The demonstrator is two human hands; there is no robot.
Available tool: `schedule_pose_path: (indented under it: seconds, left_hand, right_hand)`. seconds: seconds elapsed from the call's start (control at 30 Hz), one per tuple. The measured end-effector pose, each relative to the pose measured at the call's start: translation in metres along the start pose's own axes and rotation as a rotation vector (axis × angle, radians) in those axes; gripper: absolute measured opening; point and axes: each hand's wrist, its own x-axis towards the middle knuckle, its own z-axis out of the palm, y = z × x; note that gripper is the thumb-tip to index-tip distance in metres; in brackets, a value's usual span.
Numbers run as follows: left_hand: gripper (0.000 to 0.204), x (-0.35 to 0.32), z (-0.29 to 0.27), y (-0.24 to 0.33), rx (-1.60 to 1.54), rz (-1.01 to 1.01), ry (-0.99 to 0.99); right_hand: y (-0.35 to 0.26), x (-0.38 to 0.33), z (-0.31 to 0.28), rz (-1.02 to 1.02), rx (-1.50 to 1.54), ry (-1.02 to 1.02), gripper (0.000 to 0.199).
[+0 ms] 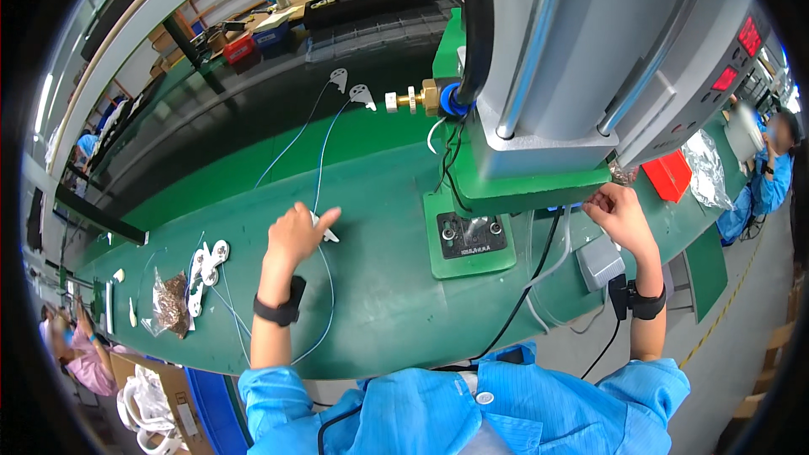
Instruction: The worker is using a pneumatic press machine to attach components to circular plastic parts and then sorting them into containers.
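Note:
My left hand (293,236) is over the green table, left of the press, its fingers curled at a small white plastic part (327,232) with a thin blue cable (332,286). The hand hides much of the part. My right hand (619,215) is at the right side of the press head, fingers bent together; what they hold, if anything, is hidden. Between the hands stands a grey and green bench press (539,143) with red digits lit. Under its head lies a black fixture plate (470,236) with two round metal posts, on a green base.
More white cabled parts lie by a bag of small brownish pieces (172,303) at left. Two others (361,97) rest on the dark conveyor beyond. At right are a red bin (668,175), a clear bag (706,170) and a grey box (600,263) among hoses. Co-workers sit around.

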Motion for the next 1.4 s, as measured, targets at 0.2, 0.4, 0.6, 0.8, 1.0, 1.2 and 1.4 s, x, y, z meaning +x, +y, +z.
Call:
schedule_pose_path:
  seconds: [0.2,0.4,0.6,0.8,1.0,1.2,1.4]
  left_hand:
    - [0.059,0.035,0.054,-0.013,0.062,-0.182,0.185]
    - [0.043,0.013,0.086,-0.070,-0.067,0.305,0.578]
    - [0.040,-0.019,0.037,-0.066,-0.601,0.073,0.365]
    - [0.033,-0.069,-0.021,0.048,-1.102,0.251,0.015]
    - [0.025,-0.050,0.012,0.132,-0.919,0.633,-0.016]
    - [0.025,-0.050,0.018,0.144,-0.840,0.649,-0.055]
    - [0.050,-0.052,-0.002,0.150,-0.515,0.635,-0.106]
  right_hand:
    - [0.007,-0.019,-0.003,0.011,-0.005,0.030,0.012]
    - [0.027,-0.020,0.001,-0.019,0.041,0.068,0.012]
    - [0.006,-0.013,0.009,-0.090,0.037,0.085,0.013]
    - [0.004,-0.019,-0.003,-0.100,0.097,0.181,0.013]
    - [-0.009,-0.039,-0.012,-0.164,0.137,0.255,0.010]
    - [0.011,-0.039,-0.009,-0.157,0.144,0.229,0.009]
    - [-0.007,-0.024,0.003,-0.233,0.075,0.113,0.011]
